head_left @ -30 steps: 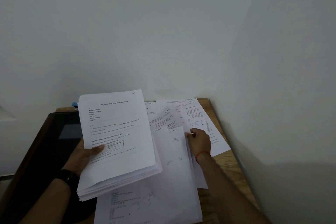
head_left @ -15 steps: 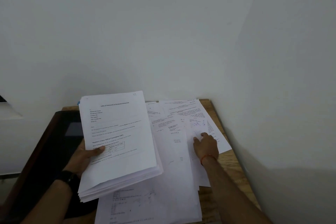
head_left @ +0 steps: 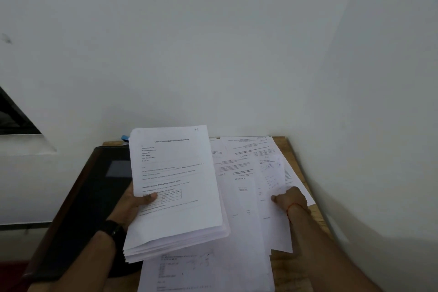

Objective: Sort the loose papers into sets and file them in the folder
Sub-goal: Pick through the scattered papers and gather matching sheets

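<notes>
Loose papers lie overlapping across the wooden table, just right of a black folder. The left grip holds a thick stack of printed sheets tilted up over the folder's edge, thumb on the top page. The right grip pinches one handwritten sheet among the spread papers, near the table's right edge.

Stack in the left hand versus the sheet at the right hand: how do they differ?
The stack is many pages thick; the sheet looks single. The left hand holds the stack raised and tilted; the right hand pinches the sheet low over the loose papers. The stack's top page is printed type; the sheet carries bluish handwriting. Both are white paper.
</notes>
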